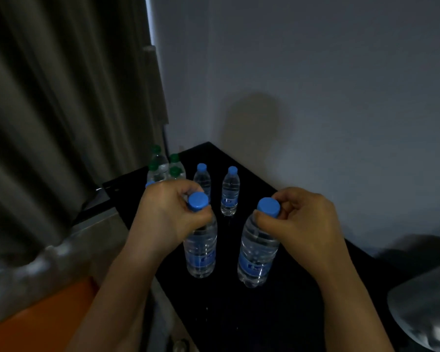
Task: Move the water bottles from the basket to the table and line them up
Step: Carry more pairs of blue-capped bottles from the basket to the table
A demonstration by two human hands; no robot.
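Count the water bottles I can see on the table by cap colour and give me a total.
Blue-capped bottles: 5, one in the left hand, one in the right hand, two standing behind, and one cap peeking out behind the left hand.
Green-capped bottles: 4, clustered at the table's far left corner.
Total: 9

- left hand [167, 212], back facing up, fingers curled and pinched closed at the fingertips, bare forearm rising from the lower left.
- right hand [302, 222], curled in the same closed pinch, thumb underneath, bare forearm rising from the lower right.
- hands level, held apart.
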